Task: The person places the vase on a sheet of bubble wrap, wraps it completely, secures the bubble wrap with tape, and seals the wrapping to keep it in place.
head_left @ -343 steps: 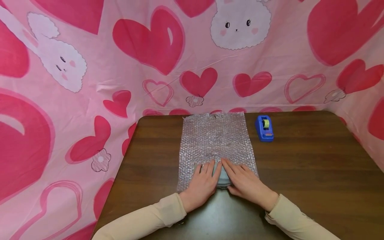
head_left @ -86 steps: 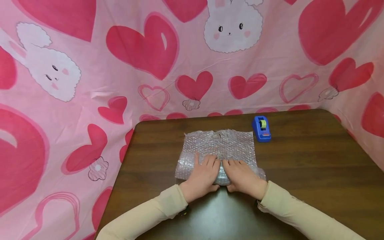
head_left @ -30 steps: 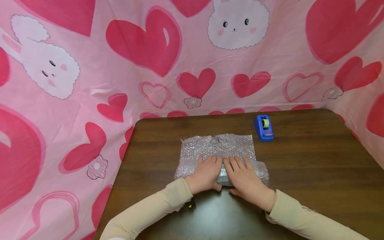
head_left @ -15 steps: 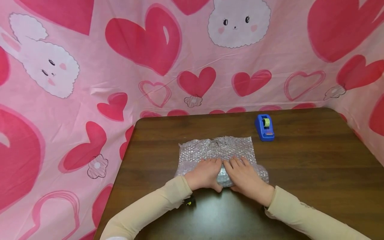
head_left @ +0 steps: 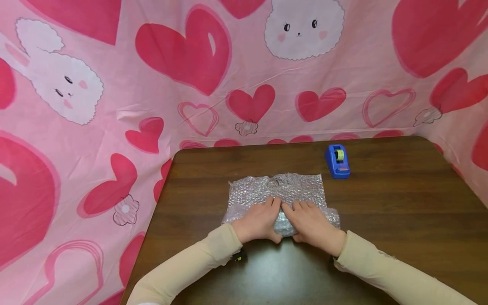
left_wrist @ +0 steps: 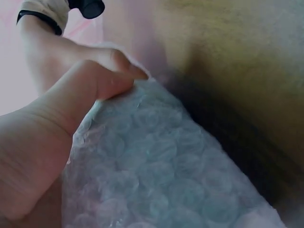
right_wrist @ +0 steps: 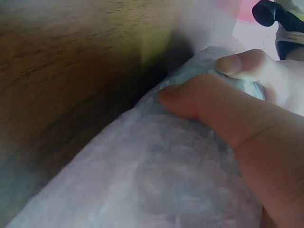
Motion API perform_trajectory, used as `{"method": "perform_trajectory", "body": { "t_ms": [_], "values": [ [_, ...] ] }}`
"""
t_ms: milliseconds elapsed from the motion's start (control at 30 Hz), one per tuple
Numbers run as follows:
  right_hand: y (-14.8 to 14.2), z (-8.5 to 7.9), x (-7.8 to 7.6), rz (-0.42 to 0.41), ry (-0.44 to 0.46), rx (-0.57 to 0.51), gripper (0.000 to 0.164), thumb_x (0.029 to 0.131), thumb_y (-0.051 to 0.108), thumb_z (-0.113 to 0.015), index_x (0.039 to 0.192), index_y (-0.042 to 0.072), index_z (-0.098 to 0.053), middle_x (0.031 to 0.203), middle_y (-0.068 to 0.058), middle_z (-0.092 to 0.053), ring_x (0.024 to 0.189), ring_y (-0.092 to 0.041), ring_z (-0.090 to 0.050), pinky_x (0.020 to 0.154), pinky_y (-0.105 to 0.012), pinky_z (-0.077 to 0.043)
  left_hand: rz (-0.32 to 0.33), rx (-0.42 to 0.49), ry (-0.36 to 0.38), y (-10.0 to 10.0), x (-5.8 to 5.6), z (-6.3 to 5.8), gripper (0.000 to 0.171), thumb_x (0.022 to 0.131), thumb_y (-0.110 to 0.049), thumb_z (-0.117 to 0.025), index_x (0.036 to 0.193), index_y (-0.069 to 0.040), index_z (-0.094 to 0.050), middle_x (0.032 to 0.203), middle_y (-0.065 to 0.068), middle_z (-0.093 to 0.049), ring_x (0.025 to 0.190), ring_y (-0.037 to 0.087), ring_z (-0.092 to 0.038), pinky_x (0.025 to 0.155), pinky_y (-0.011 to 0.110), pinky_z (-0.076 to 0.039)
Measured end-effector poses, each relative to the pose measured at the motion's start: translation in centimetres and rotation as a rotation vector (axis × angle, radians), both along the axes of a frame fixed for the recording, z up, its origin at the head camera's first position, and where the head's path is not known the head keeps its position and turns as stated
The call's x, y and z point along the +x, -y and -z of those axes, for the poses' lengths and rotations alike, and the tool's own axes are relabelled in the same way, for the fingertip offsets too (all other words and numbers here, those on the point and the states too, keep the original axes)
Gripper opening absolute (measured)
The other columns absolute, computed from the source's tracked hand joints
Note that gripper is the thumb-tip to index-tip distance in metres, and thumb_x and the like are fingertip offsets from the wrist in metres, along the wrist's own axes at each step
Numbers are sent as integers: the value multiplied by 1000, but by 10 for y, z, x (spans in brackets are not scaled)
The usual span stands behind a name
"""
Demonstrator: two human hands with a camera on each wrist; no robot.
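In the head view a sheet of bubble wrap (head_left: 251, 190) lies on the table, its near part rolled around a pale blue-green thing (head_left: 284, 225). What that thing is stays hidden under the bubbles. My left hand (head_left: 259, 219) grips the left half of the roll, fingers over the top and thumb on the near side. The right hand (head_left: 314, 223) holds the right half likewise, close beside the left. Both wrist views show a thumb pressed against the bubble wrap, in the left (left_wrist: 156, 175) with a greenish tint showing through, in the right (right_wrist: 118, 175) whitish.
A blue tape dispenser (head_left: 338, 162) with a roll of yellowish tape stands behind and right of the bubble wrap. The dark wooden table (head_left: 392, 190) ends at a pink heart-and-rabbit curtain (head_left: 244, 51) along the back and sides.
The bubble wrap lay long and flat with the pale thing bare on its near end; it has since been rolled up around it. Lately the fingers have only shifted slightly on the roll.
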State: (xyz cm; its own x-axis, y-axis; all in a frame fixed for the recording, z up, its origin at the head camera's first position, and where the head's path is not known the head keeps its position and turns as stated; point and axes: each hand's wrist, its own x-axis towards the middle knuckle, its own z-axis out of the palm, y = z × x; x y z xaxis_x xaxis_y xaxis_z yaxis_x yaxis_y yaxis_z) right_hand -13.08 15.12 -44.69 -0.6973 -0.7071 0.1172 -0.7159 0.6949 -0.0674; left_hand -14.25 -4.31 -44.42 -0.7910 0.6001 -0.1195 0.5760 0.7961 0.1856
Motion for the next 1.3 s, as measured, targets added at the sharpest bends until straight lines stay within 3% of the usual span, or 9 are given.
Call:
{"method": "perform_trajectory", "body": {
  "t_ms": [167, 400, 767, 900, 1033, 1133, 1300],
  "values": [
    [-1, 0, -4, -7, 81, -24, 81, 64, 26, -96, 128, -1, -54, 92, -12, -62, 84, -31, -65, 77, -51, -57, 25, -1, 29, 2, -3, -2, 83, 67, -45, -90, 128, -6, -50, 106, 8, -60, 73, 15, -58, 58, 29, -51],
    [-5, 0, -16, 1, 222, -74, 83, 65, 21, -94, 133, -3, -52, 97, -13, -64, 85, -29, -65, 80, -52, -57, 41, 75, 50, 3, -9, -2, 81, 69, -41, -90, 129, -5, -50, 110, 7, -58, 77, 14, -58, 65, 26, -53],
    [-7, -5, -30, -27, 413, -100, 77, 67, 18, -93, 129, 1, -51, 99, -5, -65, 83, -18, -61, 75, -43, -56, 42, 76, -66, 3, -3, 0, 84, 72, -50, -89, 130, -4, -50, 107, 7, -60, 77, 15, -61, 66, 30, -55],
    [-5, -5, -34, 6, 534, -85, 76, 68, 17, -92, 129, 0, -50, 102, -6, -65, 85, -19, -62, 74, -43, -56, 64, 15, -157, 5, 1, 2, 96, 69, -64, -89, 136, -7, -50, 115, 6, -62, 88, 17, -66, 76, 36, -57],
    [-2, -6, -36, 47, 638, -61, 78, 71, 22, -91, 131, -3, -47, 104, -8, -66, 87, -20, -62, 76, -44, -56, 83, -104, -312, 3, 10, 3, 107, 64, -77, -85, 138, -7, -52, 120, 5, -61, 105, 20, -65, 90, 44, -53],
    [-1, -7, -37, 53, 655, -38, 83, 72, 24, -91, 135, -6, -46, 109, -12, -68, 92, -22, -64, 82, -46, -56, 82, -166, -402, 0, 17, 6, 114, 61, -80, -83, 141, -5, -51, 123, 6, -62, 114, 22, -62, 98, 49, -49],
    [2, -11, -37, 78, 635, 17, 88, 74, 28, -90, 139, -9, -45, 113, -16, -70, 97, -25, -67, 86, -50, -56, 57, -212, -487, -3, 24, 11, 114, 62, -76, -85, 143, -5, -50, 126, 7, -62, 117, 23, -61, 104, 55, -46]
  ]
}}
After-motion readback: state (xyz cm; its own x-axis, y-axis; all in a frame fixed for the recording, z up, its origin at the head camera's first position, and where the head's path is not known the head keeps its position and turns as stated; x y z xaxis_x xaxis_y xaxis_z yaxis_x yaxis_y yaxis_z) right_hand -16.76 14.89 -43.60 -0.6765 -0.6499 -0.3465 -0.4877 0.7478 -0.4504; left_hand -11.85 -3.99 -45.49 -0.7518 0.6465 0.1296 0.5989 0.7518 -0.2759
